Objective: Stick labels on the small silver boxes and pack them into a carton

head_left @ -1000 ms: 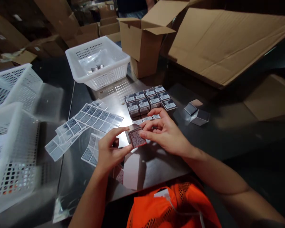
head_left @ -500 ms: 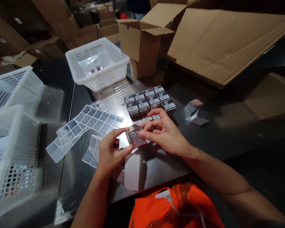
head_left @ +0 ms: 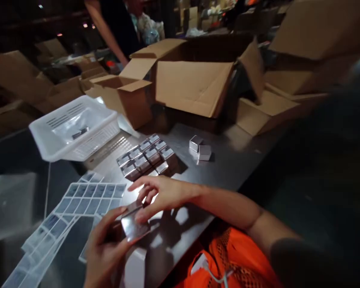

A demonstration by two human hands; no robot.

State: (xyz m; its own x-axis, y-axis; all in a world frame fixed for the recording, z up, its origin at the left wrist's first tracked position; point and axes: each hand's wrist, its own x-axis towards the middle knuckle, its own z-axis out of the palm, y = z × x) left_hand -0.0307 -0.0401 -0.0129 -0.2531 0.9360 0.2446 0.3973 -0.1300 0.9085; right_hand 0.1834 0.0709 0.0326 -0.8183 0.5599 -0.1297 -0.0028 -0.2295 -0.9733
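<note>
A small shiny box (head_left: 135, 225) is held by its edges between the thumb and fingers of my left hand (head_left: 103, 244). The thumb of my right hand (head_left: 162, 196) rests on the box's front face; its index finger reaches out and the others curl loosely, apart from the thumb. Behind my hands stands a block of similar small boxes (head_left: 145, 154) in rows, labels on top. Sheets of grey rectangular stickers (head_left: 88, 196) lie overlapping to the left. A white box (head_left: 135, 266) stands below my hands, partly hidden by my left hand.
A white plastic basket (head_left: 75, 154) with a clear bag inside stands at the back left. Two loose small boxes (head_left: 204, 153) sit farther right on the metal table (head_left: 225, 168). Open cartons (head_left: 195, 86) line the back. A person (head_left: 117, 28) stands beyond them.
The view has swung to the right, so table items appear farther left, and the person at the back shows more. My left hand keeps hold of the box; my right thumb stays on its face.
</note>
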